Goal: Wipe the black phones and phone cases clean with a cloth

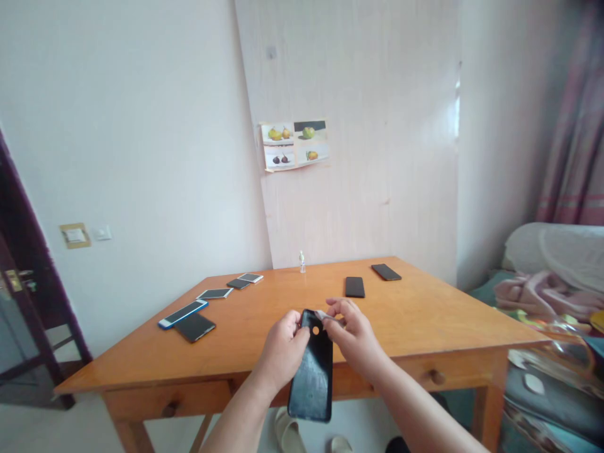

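The left hand (282,345) has its grip pressed on the upper left edge of a glossy black rectangular phone (312,377). The right hand (355,333) pinches a pale thin tab (325,316) at the phone's top end between thumb and forefinger. The phone hangs upright in the air just off the near edge of the orange-brown wooden surface (425,314), with only floor beneath. It is held by its top alone. A hard tug from the right could slide its slick body out of the left grip and drop it past the edge. A sharp pull might also tear the flimsy tab.

Along the left edge lie a blue-rimmed flat phone (182,313) and, just beside it, a matte black phone (194,327). The held phone's face looks smeared or dusty, with rounded corners. At the far edge stands a tiny clear bottle (302,261). Towards the far right corner rest two flat black phones (354,287), well apart from the hands. The wood is smooth and lacquered.
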Demonstrator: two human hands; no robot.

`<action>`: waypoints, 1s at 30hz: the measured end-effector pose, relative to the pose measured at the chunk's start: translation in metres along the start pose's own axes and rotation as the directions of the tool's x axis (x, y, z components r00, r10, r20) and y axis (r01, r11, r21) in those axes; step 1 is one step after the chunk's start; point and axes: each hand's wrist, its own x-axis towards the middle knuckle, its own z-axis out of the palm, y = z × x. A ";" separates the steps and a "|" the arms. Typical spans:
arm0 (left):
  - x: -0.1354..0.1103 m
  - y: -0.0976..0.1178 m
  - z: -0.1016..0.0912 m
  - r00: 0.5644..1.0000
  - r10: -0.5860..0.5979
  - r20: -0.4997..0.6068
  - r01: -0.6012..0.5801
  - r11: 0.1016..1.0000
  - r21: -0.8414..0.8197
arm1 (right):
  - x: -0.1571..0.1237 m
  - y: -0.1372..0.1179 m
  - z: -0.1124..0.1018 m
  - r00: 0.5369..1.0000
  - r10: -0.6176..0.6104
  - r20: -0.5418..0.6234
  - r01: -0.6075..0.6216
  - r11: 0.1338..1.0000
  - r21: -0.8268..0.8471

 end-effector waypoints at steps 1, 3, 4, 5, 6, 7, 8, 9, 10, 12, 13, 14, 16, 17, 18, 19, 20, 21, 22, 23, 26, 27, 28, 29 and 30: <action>-0.005 0.006 0.002 0.999 0.035 -0.002 -0.035 0.999 0.032 | -0.004 -0.006 0.003 0.997 -0.069 0.016 0.070 0.994 -0.087; -0.015 0.016 0.006 0.996 0.092 -0.018 -0.090 0.992 0.090 | -0.009 -0.019 0.007 0.987 -0.158 0.019 0.157 0.957 -0.242; -0.019 0.021 0.007 0.994 0.109 -0.030 -0.105 0.988 0.110 | -0.010 -0.023 0.008 0.984 -0.179 -0.006 0.168 0.933 -0.319; -0.023 0.024 0.007 0.992 0.119 -0.045 -0.113 0.986 0.122 | -0.011 -0.026 0.007 0.981 -0.191 -0.043 0.159 0.905 -0.395; -0.026 0.027 0.006 0.991 0.124 -0.058 -0.116 0.985 0.124 | -0.011 -0.027 0.006 0.978 -0.194 -0.077 0.137 0.875 -0.464; -0.028 0.029 0.004 0.990 0.125 -0.067 -0.116 0.986 0.119 | -0.012 -0.027 0.003 0.976 -0.189 -0.105 0.109 0.848 -0.518; -0.029 0.030 0.003 0.990 0.122 -0.071 -0.114 0.987 0.109 | -0.012 -0.025 -0.001 0.977 -0.178 -0.121 0.082 0.829 -0.553; -0.030 0.030 0.001 0.990 0.118 -0.075 -0.110 0.989 0.095 | -0.013 -0.023 -0.005 0.979 -0.162 -0.128 0.062 0.821 -0.568; -0.031 0.029 -0.001 0.991 0.111 -0.079 -0.104 0.991 0.082 | -0.013 -0.020 -0.008 0.981 -0.145 -0.130 0.047 0.824 -0.565; -0.030 0.026 -0.001 0.991 0.093 -0.091 -0.087 0.994 0.073 | -0.014 -0.015 -0.013 0.981 -0.131 -0.141 0.038 0.849 -0.526; -0.030 0.024 0.000 0.992 0.086 -0.095 -0.079 0.994 0.077 | -0.015 -0.015 -0.014 0.979 -0.140 -0.149 0.047 0.863 -0.504; -0.029 0.023 0.002 0.992 0.083 -0.096 -0.075 0.994 0.083 | -0.015 -0.016 -0.013 0.976 -0.158 -0.150 0.067 0.872 -0.484; -0.029 0.021 0.007 0.992 0.093 -0.088 -0.084 0.991 0.104 | -0.015 -0.021 -0.009 0.974 -0.202 -0.105 0.131 0.875 -0.466; -0.029 0.021 0.010 0.991 0.105 -0.083 -0.095 0.989 0.115 | -0.015 -0.024 -0.006 0.973 -0.220 -0.067 0.164 0.869 -0.467; -0.029 0.022 0.012 0.990 0.117 -0.082 -0.107 0.987 0.124 | -0.014 -0.026 -0.003 0.972 -0.230 -0.037 0.186 0.860 -0.475; -0.029 0.022 0.013 0.988 0.126 -0.087 -0.114 0.985 0.128 | -0.014 -0.027 -0.002 0.973 -0.230 -0.022 0.189 0.850 -0.492; -0.029 0.023 0.014 0.987 0.128 -0.095 -0.115 0.985 0.127 | -0.013 -0.027 -0.001 0.976 -0.217 -0.030 0.172 0.840 -0.515; -0.029 0.024 0.012 0.987 0.124 -0.106 -0.111 0.987 0.120 | -0.013 -0.024 -0.002 0.980 -0.193 -0.054 0.134 0.832 -0.539; -0.029 0.024 0.010 0.986 0.114 -0.122 -0.100 0.988 0.114 | -0.013 -0.019 -0.004 0.983 -0.160 -0.086 0.086 0.827 -0.555; -0.028 0.024 0.008 0.985 0.101 -0.141 -0.086 0.990 0.110 | -0.014 -0.014 -0.007 0.986 -0.121 -0.116 0.036 0.830 -0.557; -0.026 0.021 0.001 0.983 0.055 -0.174 -0.037 0.994 0.107 | -0.018 0.002 -0.014 0.987 -0.031 -0.158 -0.047 0.881 -0.471; -0.026 0.020 0.000 0.984 0.045 -0.171 -0.027 0.994 0.106 | -0.019 0.005 -0.015 0.987 -0.033 -0.159 -0.038 0.904 -0.427; -0.025 0.018 0.001 0.986 0.040 -0.159 -0.024 0.994 0.106 | -0.020 0.006 -0.014 0.987 -0.055 -0.151 -0.008 0.922 -0.386; -0.025 0.017 0.002 0.989 0.043 -0.139 -0.028 0.994 0.108 | -0.020 0.004 -0.012 0.988 -0.091 -0.128 0.040 0.934 -0.354; -0.025 0.016 0.004 0.992 0.053 -0.118 -0.040 0.993 0.113 | -0.019 0.002 -0.010 0.986 -0.136 -0.092 0.098 0.937 -0.336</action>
